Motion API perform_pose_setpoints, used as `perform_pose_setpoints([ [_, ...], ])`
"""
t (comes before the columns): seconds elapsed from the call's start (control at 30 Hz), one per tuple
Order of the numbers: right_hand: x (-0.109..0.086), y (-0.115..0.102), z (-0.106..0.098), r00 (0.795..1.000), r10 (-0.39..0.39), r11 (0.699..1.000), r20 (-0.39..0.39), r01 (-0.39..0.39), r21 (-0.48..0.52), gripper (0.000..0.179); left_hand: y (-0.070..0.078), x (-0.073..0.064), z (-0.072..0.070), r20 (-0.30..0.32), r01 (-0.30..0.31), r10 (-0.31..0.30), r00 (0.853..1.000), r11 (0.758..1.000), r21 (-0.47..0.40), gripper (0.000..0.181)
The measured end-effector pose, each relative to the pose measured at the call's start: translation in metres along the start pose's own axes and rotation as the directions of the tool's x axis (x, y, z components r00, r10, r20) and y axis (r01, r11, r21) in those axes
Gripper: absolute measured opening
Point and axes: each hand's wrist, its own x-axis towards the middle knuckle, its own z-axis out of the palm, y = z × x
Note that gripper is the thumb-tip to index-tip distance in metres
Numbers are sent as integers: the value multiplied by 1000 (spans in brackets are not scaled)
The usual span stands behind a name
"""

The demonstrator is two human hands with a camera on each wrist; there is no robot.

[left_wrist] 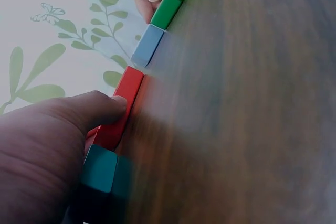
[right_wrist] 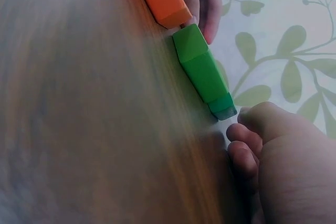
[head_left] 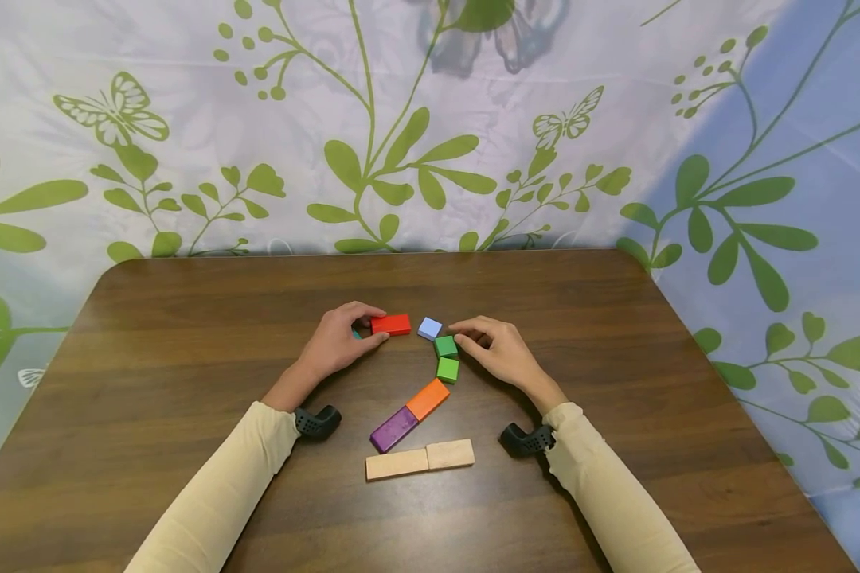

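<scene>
My left hand (head_left: 338, 341) pinches a red block (head_left: 391, 325) at its left end, with the thumb (left_wrist: 113, 107) along one side. A teal block (left_wrist: 100, 169) sits beside the red one, partly hidden by this hand. My right hand (head_left: 498, 350) lies relaxed, its fingertips right beside a dark green block (head_left: 445, 346). Between the hands, a light blue block (head_left: 430, 328) lies near the red block's right end. A light green block (head_left: 447, 370) lies just nearer than the dark green one.
Closer to me, an orange block (head_left: 428, 399) and a purple block (head_left: 394, 430) lie end to end on a slant. Two plain wooden blocks (head_left: 419, 460) form a row in front of them. The brown table (head_left: 186, 334) meets a leaf-patterned cloth (head_left: 430, 199) at its far edge.
</scene>
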Motion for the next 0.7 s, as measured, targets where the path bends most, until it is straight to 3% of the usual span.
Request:
perform_pose_setpoints([
  [0.33,-2,1,0,1000,-6,1000,-2,6,2,22,2,-3,1,-61,96,-94,994,995,15,33],
  [0.7,-2,2,0,1000,-14,1000,-4,14,0,22,0,-5,2,-54,15,-16,998,999,-31,33],
])
